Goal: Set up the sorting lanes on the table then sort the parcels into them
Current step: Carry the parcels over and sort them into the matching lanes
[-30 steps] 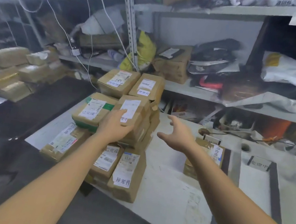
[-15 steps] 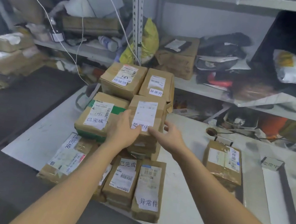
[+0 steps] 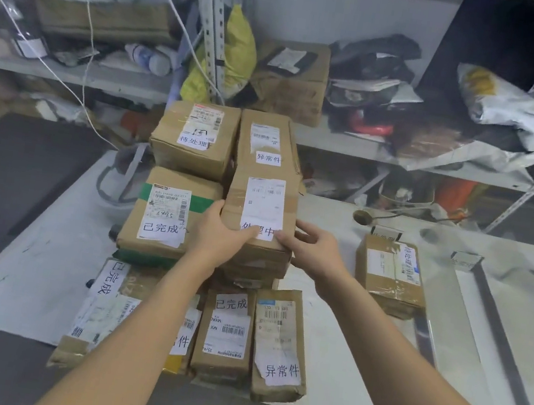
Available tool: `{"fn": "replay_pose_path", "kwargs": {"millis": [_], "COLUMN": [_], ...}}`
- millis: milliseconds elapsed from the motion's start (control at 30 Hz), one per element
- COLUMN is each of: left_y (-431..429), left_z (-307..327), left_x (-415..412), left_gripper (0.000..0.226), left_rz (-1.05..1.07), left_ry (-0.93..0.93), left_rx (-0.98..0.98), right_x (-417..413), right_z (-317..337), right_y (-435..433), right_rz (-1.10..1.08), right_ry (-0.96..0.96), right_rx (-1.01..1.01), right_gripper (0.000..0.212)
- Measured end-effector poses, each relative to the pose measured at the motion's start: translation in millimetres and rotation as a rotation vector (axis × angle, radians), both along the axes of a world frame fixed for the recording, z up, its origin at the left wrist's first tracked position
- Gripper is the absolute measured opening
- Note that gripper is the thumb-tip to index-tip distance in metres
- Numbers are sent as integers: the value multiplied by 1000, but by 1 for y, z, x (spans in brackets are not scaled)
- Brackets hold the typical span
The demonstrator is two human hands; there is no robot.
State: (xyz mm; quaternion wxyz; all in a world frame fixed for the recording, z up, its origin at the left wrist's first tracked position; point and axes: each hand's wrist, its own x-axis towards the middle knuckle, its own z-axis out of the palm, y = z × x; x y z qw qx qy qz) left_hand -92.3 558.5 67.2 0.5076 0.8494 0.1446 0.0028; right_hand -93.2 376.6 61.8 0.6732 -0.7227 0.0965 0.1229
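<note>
Step in hand: sorting; pick-up of the top parcel [image 3: 262, 208] from the stack [image 3: 165, 222].
Parcel location: on the middle column of the stack, on the left part of the desk [image 3: 354, 371]; its white label reads 处理中.
Left hand [image 3: 218, 242]: grips the near-left corner, with the thumb on the top face and the hand wrapped round the left edge.
Right hand [image 3: 315, 253]: grips the near-right corner, with the thumb at the label edge and the fingers [image 3: 306, 229] curled round the right side.
Lanes: dark divider strips [image 3: 501, 341] lie on the right part of the desk, with label cards [image 3: 465, 261] at their far end. The layout appears complete.
Sorted parcel [image 3: 389, 276]: lies flat, just left of the strips.
Progress: judged early, since most parcels remain in the stack.
Next move: lift the parcel straight up, clear of the parcels beneath. Carry it right and match 处理中 to a card. The card text is too blurred to confirm which lane.
Caution: the parcels below may shift on lift-off.
</note>
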Motion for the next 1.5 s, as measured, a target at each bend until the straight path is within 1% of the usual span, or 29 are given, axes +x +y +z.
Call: {"fn": "replay_pose_path", "kwargs": {"millis": [67,167,233,300,467,633,800,1000,1100,1200,1300,1500], "left_y": [4,5,4,1,-15,-71,-154,-273,-335,-386,-427,-476], "left_z": [-2,-3,-4,-3,9,28,41,49,47,42,36,4], "left_x": [-1,-6,-12,-18,-29,-50,-79,-120,-133,-140,-137,-113], "left_gripper": [81,85,84,79,63,49,45,45,46,46,56,65], "left_rz": [-12,-29,-43,-55,-115,-209,-280,-310,-329,-364,-401,-363], "left_ry": [5,-19,-45,-87,-207,-260,-293,-239,-220,-182,-112,7], "left_rx": [-74,-134,-152,-172,-224,-267,-346,-422,-444,-446,-428,-412], "right_x": [-4,-11,-17,-22,-37,-66,-106,-147,-162,-172,-173,-150], "right_z": [-1,-1,-2,0,18,37,53,60,58,54,45,18], "right_y": [0,-1,-4,-8,-30,-81,-163,-282,-346,-403,-447,-491], "right_rz": [-23,-59,-63,-70,-85,-119,-177,-210,-244,-268,-277,-264], "right_ry": [1,8,3,-13,-68,-121,-173,-243,-234,-195,-122,-2], "right_rx": [13,48,71,107,147,165,142,79,67,8,-37,-83], "right_gripper": [27,36,32,29,33,30,30,40,42,46,49,45]}}
